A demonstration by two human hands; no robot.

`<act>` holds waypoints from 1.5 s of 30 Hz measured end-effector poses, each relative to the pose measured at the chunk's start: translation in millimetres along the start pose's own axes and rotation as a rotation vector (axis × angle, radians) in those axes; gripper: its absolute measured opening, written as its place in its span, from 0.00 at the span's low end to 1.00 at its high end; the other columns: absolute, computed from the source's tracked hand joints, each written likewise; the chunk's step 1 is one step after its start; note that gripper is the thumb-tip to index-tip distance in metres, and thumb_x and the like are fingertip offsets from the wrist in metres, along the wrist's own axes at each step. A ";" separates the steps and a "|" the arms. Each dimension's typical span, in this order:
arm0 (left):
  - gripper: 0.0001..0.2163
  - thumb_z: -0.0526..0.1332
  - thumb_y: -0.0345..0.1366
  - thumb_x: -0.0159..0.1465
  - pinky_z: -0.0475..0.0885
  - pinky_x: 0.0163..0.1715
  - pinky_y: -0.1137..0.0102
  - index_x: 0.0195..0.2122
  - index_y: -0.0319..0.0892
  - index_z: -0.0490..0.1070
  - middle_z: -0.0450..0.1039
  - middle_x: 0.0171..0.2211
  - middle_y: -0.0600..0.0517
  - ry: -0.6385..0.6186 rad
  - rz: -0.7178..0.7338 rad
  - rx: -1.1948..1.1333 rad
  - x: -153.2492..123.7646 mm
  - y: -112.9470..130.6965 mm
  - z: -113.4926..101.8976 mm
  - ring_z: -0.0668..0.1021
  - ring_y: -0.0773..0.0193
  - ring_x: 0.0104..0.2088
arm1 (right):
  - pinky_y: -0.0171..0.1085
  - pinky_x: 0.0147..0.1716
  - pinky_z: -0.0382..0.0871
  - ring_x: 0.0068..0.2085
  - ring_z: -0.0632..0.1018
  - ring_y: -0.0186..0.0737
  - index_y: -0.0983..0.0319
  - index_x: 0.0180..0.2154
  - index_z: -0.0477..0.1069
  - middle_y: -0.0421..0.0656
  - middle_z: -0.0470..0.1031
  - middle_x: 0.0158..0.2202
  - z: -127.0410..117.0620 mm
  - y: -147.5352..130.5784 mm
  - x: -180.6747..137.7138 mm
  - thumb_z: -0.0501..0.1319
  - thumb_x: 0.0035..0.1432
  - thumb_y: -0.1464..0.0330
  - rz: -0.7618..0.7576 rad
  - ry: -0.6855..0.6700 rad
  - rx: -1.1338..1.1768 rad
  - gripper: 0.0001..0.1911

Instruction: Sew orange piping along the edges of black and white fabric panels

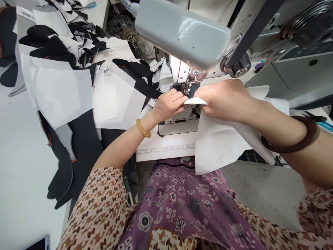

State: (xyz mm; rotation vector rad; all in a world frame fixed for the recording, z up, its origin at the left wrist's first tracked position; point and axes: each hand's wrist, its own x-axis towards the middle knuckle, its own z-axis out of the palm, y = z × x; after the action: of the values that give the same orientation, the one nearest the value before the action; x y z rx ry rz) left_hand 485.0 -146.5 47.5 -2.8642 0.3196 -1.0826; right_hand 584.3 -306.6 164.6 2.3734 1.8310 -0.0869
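A white fabric piece (218, 142) runs from the needle area of a sewing machine (179, 33) and drapes over the table's front edge. My left hand (170, 106), with a ring on one finger, pinches the fabric's near edge just left of the presser foot (186, 89). On the other side, my right hand (223, 99) is closed on the same fabric, its fingertips close to the foot. Between both hands the edge is lifted into a small fold. Part of the needle area is hidden behind my fingers.
Black and white cut fabric pieces (62, 90) lie heaped on the left. A ruler strip (166, 149) runs along the table's front edge. A phone (39, 244) lies at the lower left. Dark-handled scissors (313, 116) sit at the right.
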 end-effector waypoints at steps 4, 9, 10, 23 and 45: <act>0.13 0.48 0.39 0.67 0.60 0.29 0.67 0.32 0.41 0.70 0.68 0.26 0.51 0.064 -0.045 -0.027 -0.1 1.5 3.3 0.69 0.64 0.29 | 0.33 0.28 0.45 0.29 0.65 0.33 0.66 0.32 0.70 0.45 0.69 0.29 0.0 -12.1 -3.8 0.51 0.49 0.76 -0.021 -0.011 -0.037 0.11; 0.11 0.47 0.32 0.67 0.62 0.31 0.66 0.37 0.44 0.69 0.74 0.32 0.51 0.056 0.125 0.028 -3.4 6.1 -7.3 0.72 0.65 0.31 | 0.34 0.24 0.41 0.36 0.68 0.36 0.67 0.32 0.68 0.48 0.70 0.33 22.7 -31.0 -20.3 0.43 0.55 0.81 -0.168 -0.033 -0.101 0.16; 0.11 0.48 0.31 0.67 0.62 0.31 0.67 0.38 0.43 0.69 0.75 0.33 0.52 0.062 0.153 0.036 -4.1 7.5 -9.1 0.73 0.66 0.32 | 0.34 0.23 0.40 0.37 0.68 0.36 0.67 0.31 0.67 0.48 0.70 0.34 27.3 -31.0 -22.6 0.43 0.56 0.81 -0.186 -0.022 -0.106 0.16; 0.10 0.52 0.30 0.66 0.61 0.36 0.65 0.37 0.46 0.72 0.77 0.28 0.55 0.317 -0.125 -0.007 -15.8 15.4 15.5 0.79 0.67 0.35 | 0.33 0.22 0.39 0.25 0.55 0.31 0.68 0.29 0.65 0.46 0.64 0.28 23.8 -22.4 -10.3 0.41 0.55 0.82 -0.107 -0.032 -0.130 0.16; 0.15 0.44 0.38 0.69 0.61 0.30 0.64 0.30 0.42 0.65 0.67 0.24 0.51 -0.035 -0.031 0.033 12.3 15.4 -5.7 0.70 0.63 0.27 | 0.30 0.25 0.54 0.25 0.63 0.28 0.63 0.38 0.65 0.38 0.66 0.26 33.1 32.9 -18.5 0.48 0.46 0.76 0.211 -0.382 0.847 0.16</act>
State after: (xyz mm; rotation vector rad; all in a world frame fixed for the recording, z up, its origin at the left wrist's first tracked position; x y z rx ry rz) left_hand 487.6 -164.1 57.7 -2.8645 0.2532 -1.0319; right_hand 612.6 -337.4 136.8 2.7275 1.5112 -1.4281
